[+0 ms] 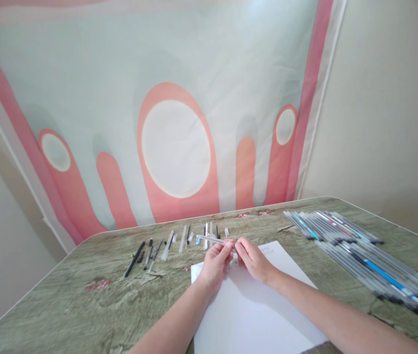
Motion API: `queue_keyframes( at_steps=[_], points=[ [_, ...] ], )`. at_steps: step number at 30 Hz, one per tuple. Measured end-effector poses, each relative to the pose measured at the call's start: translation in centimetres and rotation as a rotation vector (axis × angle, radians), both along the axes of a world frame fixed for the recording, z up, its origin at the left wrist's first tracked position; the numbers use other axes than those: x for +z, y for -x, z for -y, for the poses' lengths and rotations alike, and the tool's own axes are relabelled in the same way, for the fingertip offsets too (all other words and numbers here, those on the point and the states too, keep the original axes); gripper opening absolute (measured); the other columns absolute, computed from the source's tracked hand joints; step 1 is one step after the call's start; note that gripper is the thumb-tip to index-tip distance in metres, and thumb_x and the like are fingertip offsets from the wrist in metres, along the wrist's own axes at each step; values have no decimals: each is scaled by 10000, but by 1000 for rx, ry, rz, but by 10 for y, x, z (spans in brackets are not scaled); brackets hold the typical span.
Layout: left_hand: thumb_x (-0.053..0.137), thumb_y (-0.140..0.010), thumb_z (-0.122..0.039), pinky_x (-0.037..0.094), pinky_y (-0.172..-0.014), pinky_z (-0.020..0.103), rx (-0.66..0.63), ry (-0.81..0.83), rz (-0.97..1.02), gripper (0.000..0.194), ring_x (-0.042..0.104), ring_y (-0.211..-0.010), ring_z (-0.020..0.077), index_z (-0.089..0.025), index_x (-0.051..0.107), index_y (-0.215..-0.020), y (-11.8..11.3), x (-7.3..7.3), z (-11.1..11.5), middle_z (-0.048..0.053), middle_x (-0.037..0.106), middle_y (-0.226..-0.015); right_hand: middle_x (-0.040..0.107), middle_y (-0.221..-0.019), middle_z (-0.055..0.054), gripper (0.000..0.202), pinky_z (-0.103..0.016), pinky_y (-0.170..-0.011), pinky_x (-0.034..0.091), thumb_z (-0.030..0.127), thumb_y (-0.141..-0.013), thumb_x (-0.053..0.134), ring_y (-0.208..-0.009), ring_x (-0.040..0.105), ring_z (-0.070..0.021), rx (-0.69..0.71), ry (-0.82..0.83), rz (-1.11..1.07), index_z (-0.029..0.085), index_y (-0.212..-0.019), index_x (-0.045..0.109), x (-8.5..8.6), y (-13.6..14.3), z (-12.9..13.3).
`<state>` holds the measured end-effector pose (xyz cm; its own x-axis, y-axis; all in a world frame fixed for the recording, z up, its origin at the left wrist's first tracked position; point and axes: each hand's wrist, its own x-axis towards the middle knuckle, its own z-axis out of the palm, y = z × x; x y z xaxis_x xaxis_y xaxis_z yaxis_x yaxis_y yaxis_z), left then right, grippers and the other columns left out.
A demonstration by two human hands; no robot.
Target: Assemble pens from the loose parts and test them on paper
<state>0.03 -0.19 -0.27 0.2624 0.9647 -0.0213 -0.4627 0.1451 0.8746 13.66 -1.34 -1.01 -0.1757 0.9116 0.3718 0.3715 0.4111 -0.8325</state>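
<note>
My left hand (216, 263) and my right hand (252, 258) meet above the top of a white sheet of paper (256, 309). Pinched in the left fingers is a thin translucent pen (210, 239), its far end pointing left. The right fingertips are closed at the pen's near end; whether they grip the pen itself or a small part at its tip is too small to tell. Faint writing shows on the paper's upper right, beside the right hand.
Loose pens, caps and clear barrels lie left of the paper, among them a black pen (134, 259) and a clear tube (168, 245). Rows of grey pens or refills (359, 265) cover the right side of the wood-patterned table (65, 305). A patterned cloth (179, 211) hangs behind.
</note>
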Motion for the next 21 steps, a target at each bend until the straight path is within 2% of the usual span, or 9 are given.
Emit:
queue_keyframes(
  at_steps=[4, 10, 15, 21],
  points=[
    [700, -626, -342, 367, -563, 159, -14, -13, -18, 313, 464, -548, 40, -129, 632, -845, 1, 0, 0, -13, 535, -636, 485, -512, 43, 348, -242, -539, 376, 437, -890, 273, -496, 478, -109, 31, 35, -57, 207, -677, 422, -1, 2, -1],
    [683, -647, -348, 367, -552, 167, -23, -24, -10, 313, 464, -541, 47, -129, 628, -862, 1, -2, 0, -17, 527, -608, 459, -477, 47, 421, -232, -436, 373, 522, -863, 246, -414, 482, -106, 153, 272, -323, 199, -646, 406, -8, 4, -7],
    [687, -637, -364, 357, -536, 175, 2, -9, -26, 348, 453, -539, 51, -114, 634, -872, 1, -3, -1, -6, 527, -619, 514, -577, 31, 359, -227, -465, 375, 494, -864, 301, -484, 491, -103, 70, 163, -239, 197, -721, 445, -6, 2, -5],
    [667, -669, -345, 345, -540, 170, -3, -65, -66, 303, 438, -547, 46, -112, 635, -861, 3, -5, -1, -4, 516, -620, 509, -549, 41, 320, -235, -508, 385, 439, -890, 277, -485, 474, -102, 42, 83, -112, 211, -721, 424, -3, 2, -1]
  ],
)
